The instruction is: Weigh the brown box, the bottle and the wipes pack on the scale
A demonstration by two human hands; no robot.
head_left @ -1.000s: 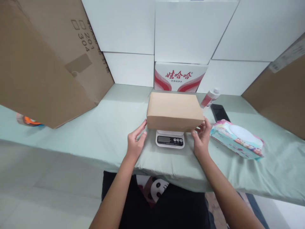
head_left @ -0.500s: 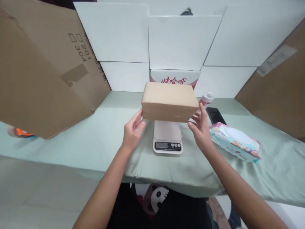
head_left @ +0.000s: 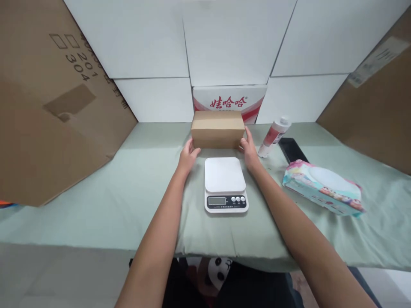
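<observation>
- Left hand (head_left: 188, 155), right hand (head_left: 248, 149): pressed flat against opposite ends of cardboard box (head_left: 218, 129), plain brown, rectangular, at far bench (head_left: 96, 192) centre.
- Kitchen scale (head_left: 225, 184): white, smooth plastic, just nearer than box.
- Wipes pack (head_left: 323, 186): soft, glossy, right.

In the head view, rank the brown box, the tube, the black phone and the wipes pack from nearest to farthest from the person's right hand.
From the right hand:
1. Brown box: touching, at its left.
2. Tube: just to its right, lying tilted.
3. Black phone: farther right, flat on the cloth.
4. Wipes pack: farthest, right and nearer the person.
</observation>
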